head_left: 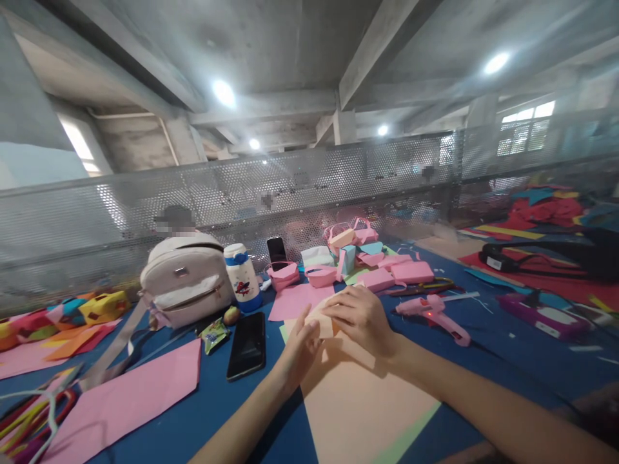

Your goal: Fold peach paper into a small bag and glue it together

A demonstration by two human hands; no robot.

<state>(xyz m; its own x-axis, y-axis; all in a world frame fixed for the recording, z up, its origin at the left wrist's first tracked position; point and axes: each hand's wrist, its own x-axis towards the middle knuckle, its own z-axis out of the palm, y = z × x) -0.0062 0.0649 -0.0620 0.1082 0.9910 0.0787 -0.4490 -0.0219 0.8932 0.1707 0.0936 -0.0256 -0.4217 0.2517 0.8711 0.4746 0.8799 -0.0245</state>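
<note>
Between my hands is a small folded piece of peach paper. My left hand grips it from the left, with the thumb along its side. From the right, my right hand curls its fingers over its top; the fingertips are partly hidden. Beneath them lies a large peach paper sheet, with a green sheet showing at its lower right edge. A pink sheet lies just beyond my left hand. To the right of my right hand a pink glue gun rests on the blue table, a red light on its body.
A white backpack, a bottle and a black phone stand or lie to the left. Several pink paper baskets sit at the back. Scissors lie behind the glue gun. A perforated metal screen borders the table.
</note>
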